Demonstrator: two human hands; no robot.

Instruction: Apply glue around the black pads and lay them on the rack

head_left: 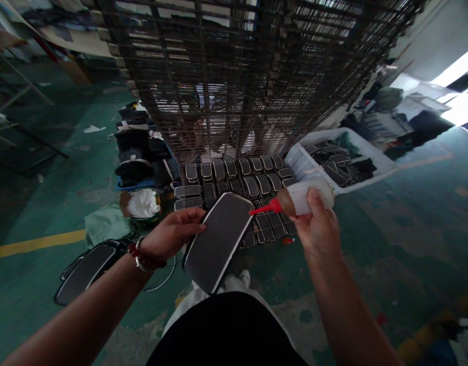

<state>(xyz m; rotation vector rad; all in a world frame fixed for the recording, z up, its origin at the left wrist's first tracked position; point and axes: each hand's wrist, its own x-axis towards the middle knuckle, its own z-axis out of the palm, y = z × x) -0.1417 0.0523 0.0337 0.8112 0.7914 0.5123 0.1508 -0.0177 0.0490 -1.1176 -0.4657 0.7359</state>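
Note:
My left hand (184, 230) pinches the left edge of a dark grey, rounded flat panel (222, 239) with a pale line along its border. The panel is held tilted in front of my body. My right hand (318, 223) is wrapped around a squeeze bottle (300, 197) with a brownish content near its neck. Its red nozzle (265, 207) points left, and the tip meets the panel's upper right edge. Whether anything flows from the tip is too small to tell.
A tall wire rack (218, 71) rises ahead, with rows of similar small panels (251, 186) at its base. To the right stands a white bin (386, 170) of dark pieces. Dark stacks (133, 147), a green sack (106, 222) and more panels (87, 272) lie on the left.

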